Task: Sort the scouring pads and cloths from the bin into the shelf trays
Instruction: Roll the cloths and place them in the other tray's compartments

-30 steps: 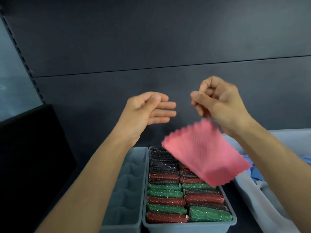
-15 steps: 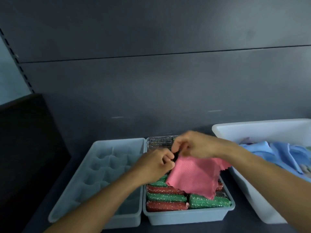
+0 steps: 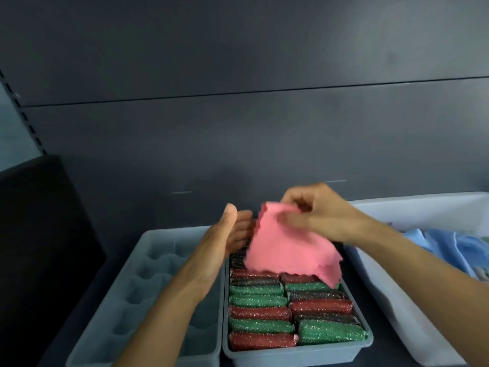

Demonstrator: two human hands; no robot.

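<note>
Right hand (image 3: 317, 213) pinches pink cloth (image 3: 288, 250) above tray (image 3: 304, 356) of pads (image 3: 264, 311); left hand (image 3: 227, 234) flat-fingered beside it, holding nothing.

Dark grey panelled wall (image 3: 238, 62), dim light

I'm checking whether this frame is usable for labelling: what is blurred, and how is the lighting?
Head view: the right hand and pink cloth are motion-smeared; the scouring pads in the middle tray look sharper, their glitter catching light. Light is dim and bluish, darkest at the left.
</note>
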